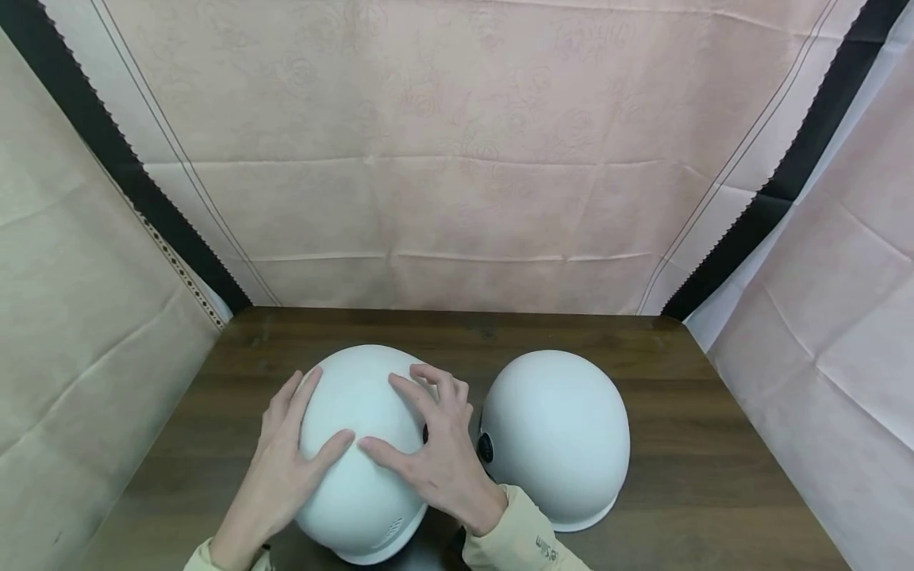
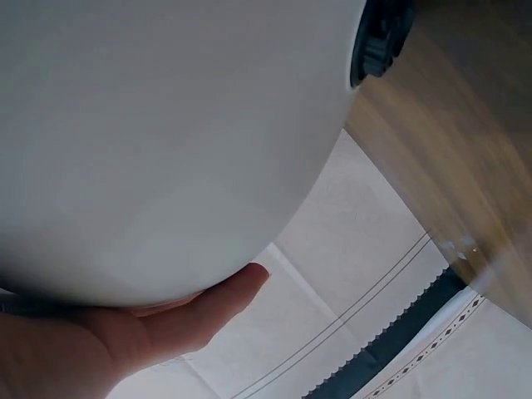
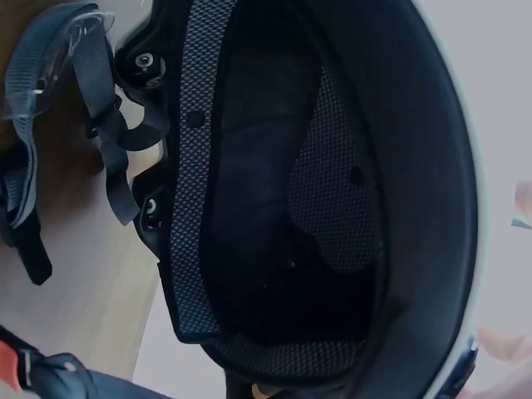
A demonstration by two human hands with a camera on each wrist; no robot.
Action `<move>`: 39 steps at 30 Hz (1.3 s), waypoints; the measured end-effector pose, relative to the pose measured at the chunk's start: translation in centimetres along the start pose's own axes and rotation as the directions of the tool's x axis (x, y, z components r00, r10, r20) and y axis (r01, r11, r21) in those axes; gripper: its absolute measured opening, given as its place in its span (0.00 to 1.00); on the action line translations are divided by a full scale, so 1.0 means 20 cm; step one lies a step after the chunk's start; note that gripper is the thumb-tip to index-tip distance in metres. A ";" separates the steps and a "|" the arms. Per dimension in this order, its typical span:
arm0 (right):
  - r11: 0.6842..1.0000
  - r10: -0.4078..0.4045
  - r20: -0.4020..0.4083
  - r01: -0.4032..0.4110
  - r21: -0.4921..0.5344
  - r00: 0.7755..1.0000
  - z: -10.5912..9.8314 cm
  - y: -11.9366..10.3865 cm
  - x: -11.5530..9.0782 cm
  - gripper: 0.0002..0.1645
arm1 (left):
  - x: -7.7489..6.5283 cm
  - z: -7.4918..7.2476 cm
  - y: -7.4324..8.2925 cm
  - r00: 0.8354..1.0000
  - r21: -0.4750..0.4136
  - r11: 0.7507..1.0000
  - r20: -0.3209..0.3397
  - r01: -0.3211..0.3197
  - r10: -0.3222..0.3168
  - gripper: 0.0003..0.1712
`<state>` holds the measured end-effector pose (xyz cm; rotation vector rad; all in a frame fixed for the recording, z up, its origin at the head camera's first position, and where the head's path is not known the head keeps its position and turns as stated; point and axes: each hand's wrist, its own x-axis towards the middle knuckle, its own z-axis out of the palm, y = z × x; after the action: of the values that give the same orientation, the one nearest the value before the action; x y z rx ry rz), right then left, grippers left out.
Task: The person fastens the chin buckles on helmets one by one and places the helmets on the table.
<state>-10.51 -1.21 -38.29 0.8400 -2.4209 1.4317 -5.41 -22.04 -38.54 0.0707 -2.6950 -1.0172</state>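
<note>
Two white helmets sit side by side on a wooden table. My left hand (image 1: 286,460) lies along the left side of the left helmet (image 1: 364,404), its fingers nearly straight and thumb spread. Over that helmet's right side rests my right hand (image 1: 443,452), fingers spread and slightly bent, the two thumb tips close together. In the left wrist view, the smooth shell (image 2: 166,150) fills the frame above the fingers, with a black fitting (image 2: 382,41) at its edge. A helmet's dark padded inside (image 3: 258,166) and grey straps (image 3: 108,108) show in the right wrist view.
Right of my hands stands the other helmet (image 1: 564,436), with a round black fitting (image 1: 485,448) on its near-left side. The brown table (image 1: 357,325) is enclosed by pale fabric walls (image 1: 464,198) with black strips along the corners. An orange-red piece (image 3: 7,366) shows low in the right wrist view.
</note>
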 end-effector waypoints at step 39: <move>0.976 0.219 0.106 -0.219 -0.006 0.970 -0.07 -0.04 -0.01 0.58 | -0.04 0.03 -0.03 0.992 -0.135 0.990 -0.123 -0.043 0.026 0.49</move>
<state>-10.07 -0.28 -36.95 0.6827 -2.6616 1.5046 -4.86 -21.95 -39.55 0.0569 -2.5026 -1.1462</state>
